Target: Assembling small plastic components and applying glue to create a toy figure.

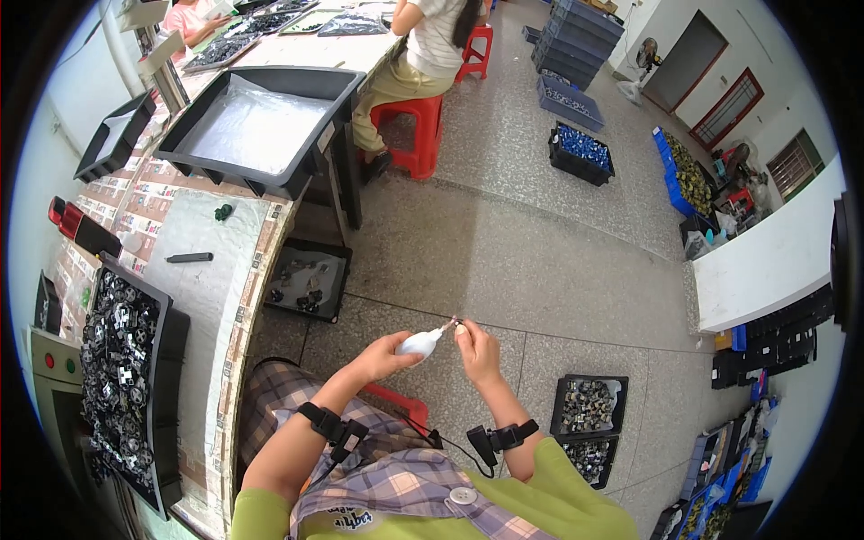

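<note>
In front of my lap, my left hand (pixel 382 358) is wrapped round a white squeeze bottle (pixel 418 345) with a thin nozzle pointing up and to the right. My right hand (pixel 480 354) pinches a tiny dark part (pixel 458 321) right by the nozzle tip; whether the two touch is too small to tell. On the workbench to my left lie a black pen-like tool (pixel 190 257) and a small dark green object (pixel 223 211). A black tray (pixel 167 387) heaped with small black and silver parts stands on the bench's near end.
A black tray lined with clear film (pixel 261 117) sits farther up the bench. Below the bench edge is another tray (pixel 340 279) with few parts. Black bins of parts (pixel 621 382) stand on the floor at right. Two other people sit at the far tables, one on a red stool (pixel 423 135).
</note>
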A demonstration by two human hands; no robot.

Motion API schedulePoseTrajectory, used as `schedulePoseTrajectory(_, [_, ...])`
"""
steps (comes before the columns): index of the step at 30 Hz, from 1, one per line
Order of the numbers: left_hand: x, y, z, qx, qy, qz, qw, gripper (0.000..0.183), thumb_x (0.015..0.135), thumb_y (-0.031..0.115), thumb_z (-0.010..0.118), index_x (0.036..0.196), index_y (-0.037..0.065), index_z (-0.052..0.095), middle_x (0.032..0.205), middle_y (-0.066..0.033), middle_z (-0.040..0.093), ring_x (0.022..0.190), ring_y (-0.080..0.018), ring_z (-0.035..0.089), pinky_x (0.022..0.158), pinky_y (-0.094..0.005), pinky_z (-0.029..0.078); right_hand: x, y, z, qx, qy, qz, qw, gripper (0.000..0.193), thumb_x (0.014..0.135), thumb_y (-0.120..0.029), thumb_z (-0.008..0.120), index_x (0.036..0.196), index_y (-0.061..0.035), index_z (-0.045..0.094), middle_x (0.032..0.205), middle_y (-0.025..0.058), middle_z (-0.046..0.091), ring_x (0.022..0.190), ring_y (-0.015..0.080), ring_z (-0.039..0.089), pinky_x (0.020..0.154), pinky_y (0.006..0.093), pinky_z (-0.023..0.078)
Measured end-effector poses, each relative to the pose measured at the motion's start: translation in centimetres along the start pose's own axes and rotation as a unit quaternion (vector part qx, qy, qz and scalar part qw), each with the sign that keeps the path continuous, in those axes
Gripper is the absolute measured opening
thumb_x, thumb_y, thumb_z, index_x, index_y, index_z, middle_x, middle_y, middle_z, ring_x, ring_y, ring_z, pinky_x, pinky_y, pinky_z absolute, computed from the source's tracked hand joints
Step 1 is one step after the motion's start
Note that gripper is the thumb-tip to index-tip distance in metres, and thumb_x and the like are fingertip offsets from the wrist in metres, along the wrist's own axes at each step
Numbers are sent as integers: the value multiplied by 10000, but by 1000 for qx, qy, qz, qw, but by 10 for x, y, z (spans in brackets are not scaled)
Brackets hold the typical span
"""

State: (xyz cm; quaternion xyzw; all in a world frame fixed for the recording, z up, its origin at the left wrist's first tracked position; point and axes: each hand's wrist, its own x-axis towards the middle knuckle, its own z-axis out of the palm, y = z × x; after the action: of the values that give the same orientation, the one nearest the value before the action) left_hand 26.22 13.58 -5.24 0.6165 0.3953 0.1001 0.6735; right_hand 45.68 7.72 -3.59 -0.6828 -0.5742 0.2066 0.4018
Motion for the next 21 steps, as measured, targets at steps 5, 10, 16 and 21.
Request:
schedulePoseTrajectory(5, [-2, 1, 0, -3, 3, -10, 1000, 435, 761, 290, 626, 1083, 12, 536, 927, -87, 598, 858, -163, 553, 766, -285, 425, 0, -3, -1, -10, -12, 5, 1000, 283, 864, -287, 438, 745, -42, 516, 569, 165, 511, 544, 344, 547, 471, 399, 379])
schedulePoseTrajectory(10, [1, -5, -2, 5, 7, 4, 1000, 436, 758, 297, 628, 1076, 11, 539, 895, -81, 598, 819, -162, 556, 737, -287, 432, -1, 1, 2, 1, -4, 0, 1000, 287, 866, -290, 435, 739, -43, 508, 569, 167, 508, 546, 347, 546, 465, 400, 373])
schedulePoseTrajectory(16, [0, -6, -2, -1, 10, 1, 1000, 434, 761, 298, 629, 1073, 11, 537, 887, -78, 597, 809, -155, 555, 727, -280, 434, 0, 1, 3, -3, -9, 2, 1000, 274, 864, -281, 440, 741, -45, 507, 574, 172, 505, 549, 353, 543, 464, 402, 372])
schedulePoseTrajectory(21, [0, -3, -1, -1, 7, 8, 1000, 424, 763, 283, 630, 1073, 10, 536, 895, -77, 597, 822, -150, 553, 735, -277, 434, -1, 4, 2, -1, -10, 1, 1000, 314, 860, -296, 434, 752, -11, 511, 560, 142, 488, 508, 275, 535, 467, 338, 369])
